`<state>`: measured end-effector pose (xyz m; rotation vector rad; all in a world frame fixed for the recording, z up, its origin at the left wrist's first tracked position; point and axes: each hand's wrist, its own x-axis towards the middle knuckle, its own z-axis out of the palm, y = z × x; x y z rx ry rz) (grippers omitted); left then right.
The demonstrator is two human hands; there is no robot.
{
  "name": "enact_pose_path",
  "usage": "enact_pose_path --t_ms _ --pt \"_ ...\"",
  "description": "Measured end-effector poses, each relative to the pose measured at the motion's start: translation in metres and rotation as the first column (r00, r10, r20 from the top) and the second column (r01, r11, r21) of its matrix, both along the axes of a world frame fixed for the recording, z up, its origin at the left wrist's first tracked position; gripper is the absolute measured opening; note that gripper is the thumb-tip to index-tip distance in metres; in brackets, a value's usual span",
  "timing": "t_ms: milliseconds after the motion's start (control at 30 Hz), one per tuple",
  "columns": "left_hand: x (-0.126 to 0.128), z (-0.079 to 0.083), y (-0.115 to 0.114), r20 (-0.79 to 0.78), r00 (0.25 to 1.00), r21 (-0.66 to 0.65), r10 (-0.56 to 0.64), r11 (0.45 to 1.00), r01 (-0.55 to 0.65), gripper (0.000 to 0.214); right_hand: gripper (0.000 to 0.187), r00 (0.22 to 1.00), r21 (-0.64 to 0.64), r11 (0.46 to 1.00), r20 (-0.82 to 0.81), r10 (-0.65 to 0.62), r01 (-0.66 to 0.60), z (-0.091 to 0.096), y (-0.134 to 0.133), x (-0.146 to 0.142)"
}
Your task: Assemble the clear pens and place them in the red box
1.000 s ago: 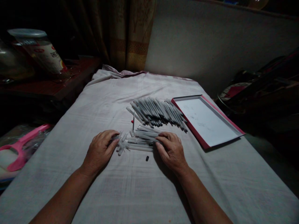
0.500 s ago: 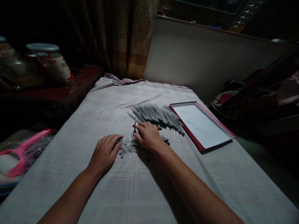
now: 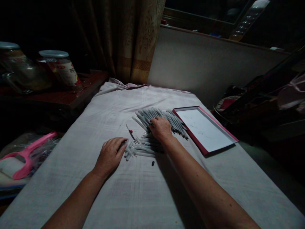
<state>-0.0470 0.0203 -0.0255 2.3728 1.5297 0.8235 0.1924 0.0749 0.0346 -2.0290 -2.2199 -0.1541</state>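
Observation:
My left hand (image 3: 111, 155) rests on the cloth with its fingers loosely curved and the thumb apart, against the left ends of a small heap of slim, clear-and-black pens (image 3: 146, 149). My right hand (image 3: 162, 128) is over the near left part of a larger row of grey pens with dark ends (image 3: 177, 122). Its fingers are curled down and closed; what they hold, if anything, is hidden. Between the hands lies a thin dark stick-like piece (image 3: 131, 135) beside a small red piece (image 3: 131, 131). A small black cap (image 3: 152, 163) lies nearer to me.
A shallow red-edged box lid (image 3: 208, 128) with a white inside stands right of the pens. The pale cloth (image 3: 114, 197) covers the table. At left are jars (image 3: 63, 70) on a dark red table and a pink-handled object (image 3: 26, 156) low down.
My right hand has moved away and to the right, from the small heap onto the larger row. The thin piece and the black cap are now uncovered. My left hand has barely moved.

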Motion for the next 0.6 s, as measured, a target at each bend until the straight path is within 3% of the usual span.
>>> enact_pose_path --t_ms 267,333,400,500,600 --pt "-0.002 -0.005 0.002 -0.004 1.0 0.026 0.004 1.0 -0.003 0.031 0.026 0.995 -0.017 0.998 0.071 -0.064 0.065 0.001 0.008 0.005" --pt "-0.003 -0.006 0.003 0.005 1.0 0.053 -0.009 0.999 0.009 0.029 0.027 0.994 0.027 0.994 0.01 -0.107 0.107 0.003 0.001 0.009" --pt "-0.003 -0.005 0.002 0.025 1.0 0.116 -0.019 0.993 0.016 0.028 0.025 0.98 0.096 0.986 -0.154 -0.124 0.139 0.003 -0.014 0.016" --pt "-0.002 -0.001 -0.001 0.053 0.998 0.261 -0.015 0.965 0.001 0.031 0.021 0.862 0.186 0.977 -0.508 0.003 0.106 -0.004 -0.047 0.027" --pt "0.002 0.004 -0.006 0.038 0.999 0.352 -0.022 0.936 0.007 0.04 0.023 0.624 0.201 0.975 -0.775 0.1 0.093 -0.016 -0.084 0.03"
